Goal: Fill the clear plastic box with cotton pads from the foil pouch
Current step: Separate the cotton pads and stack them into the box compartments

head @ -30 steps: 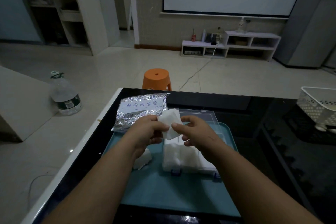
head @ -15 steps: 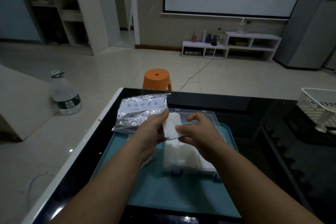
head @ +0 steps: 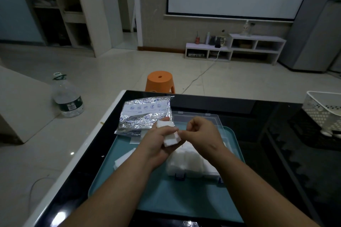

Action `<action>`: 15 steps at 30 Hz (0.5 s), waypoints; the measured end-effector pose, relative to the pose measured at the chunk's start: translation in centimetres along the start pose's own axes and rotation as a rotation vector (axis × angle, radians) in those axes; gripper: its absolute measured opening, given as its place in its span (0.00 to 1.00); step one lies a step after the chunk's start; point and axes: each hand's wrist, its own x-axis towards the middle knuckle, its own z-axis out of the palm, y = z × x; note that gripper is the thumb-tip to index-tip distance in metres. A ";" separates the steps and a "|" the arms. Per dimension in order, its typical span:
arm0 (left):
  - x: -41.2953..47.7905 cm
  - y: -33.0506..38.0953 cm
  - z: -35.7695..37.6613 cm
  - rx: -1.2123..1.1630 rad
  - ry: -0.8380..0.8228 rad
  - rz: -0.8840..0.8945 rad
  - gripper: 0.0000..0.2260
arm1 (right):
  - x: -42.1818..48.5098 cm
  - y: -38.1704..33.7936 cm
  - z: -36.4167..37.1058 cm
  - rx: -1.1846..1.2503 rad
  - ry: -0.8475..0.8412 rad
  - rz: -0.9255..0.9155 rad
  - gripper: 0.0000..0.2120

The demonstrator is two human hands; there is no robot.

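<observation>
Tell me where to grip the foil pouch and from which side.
Likely best: pinch the foil pouch at its left edge, coming from the left. It lies flat and crinkled over the teal tray's far-left corner, leaving that edge free; the clear plastic box borders its right side and the left hand hides its near-right corner.

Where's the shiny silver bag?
In the head view, the crinkled silver foil pouch lies far left on the teal tray, left of the clear plastic box, beyond the left hand.
</observation>
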 end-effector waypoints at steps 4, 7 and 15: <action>0.1 0.0 0.0 0.061 -0.026 -0.013 0.20 | -0.2 -0.3 -0.2 -0.167 -0.079 -0.204 0.21; 0.1 -0.1 0.1 0.080 -0.061 -0.021 0.21 | -0.2 -0.4 -0.1 -0.338 -0.225 -0.268 0.44; -0.5 -0.7 0.5 0.253 -0.167 -0.011 0.24 | 0.0 0.1 0.3 -0.513 -0.319 -0.279 0.62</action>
